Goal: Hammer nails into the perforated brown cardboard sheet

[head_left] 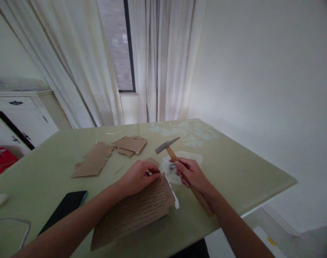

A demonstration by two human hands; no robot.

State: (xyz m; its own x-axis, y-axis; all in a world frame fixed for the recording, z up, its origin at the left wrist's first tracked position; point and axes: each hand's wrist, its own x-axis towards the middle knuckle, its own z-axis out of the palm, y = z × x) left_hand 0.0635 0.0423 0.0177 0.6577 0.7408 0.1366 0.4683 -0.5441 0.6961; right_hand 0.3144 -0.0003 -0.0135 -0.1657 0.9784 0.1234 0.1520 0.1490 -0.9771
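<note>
My right hand (pixel 192 174) is wrapped round the wooden handle of a hammer (pixel 172 154). The hammer's grey metal head is raised above the table, up and left of that hand. My left hand (pixel 139 177) rests at the far edge of a brown cardboard piece (pixel 142 208) covered in rows of small holes. Its thumb and fingers are pinched together, and whatever sits between them is too small to name. A torn white edge runs down the cardboard's right side. Behind my right hand lies a clear plastic bag (pixel 190 156) with small dark pieces in it.
Other perforated cardboard pieces (pixel 95 160) (pixel 131 144) lie farther back on the pale green table (pixel 228 161). A thin metal needle-like piece (pixel 119 170) is left of my left hand. A black phone (pixel 65 208) and a white cable (pixel 27 229) lie at the left.
</note>
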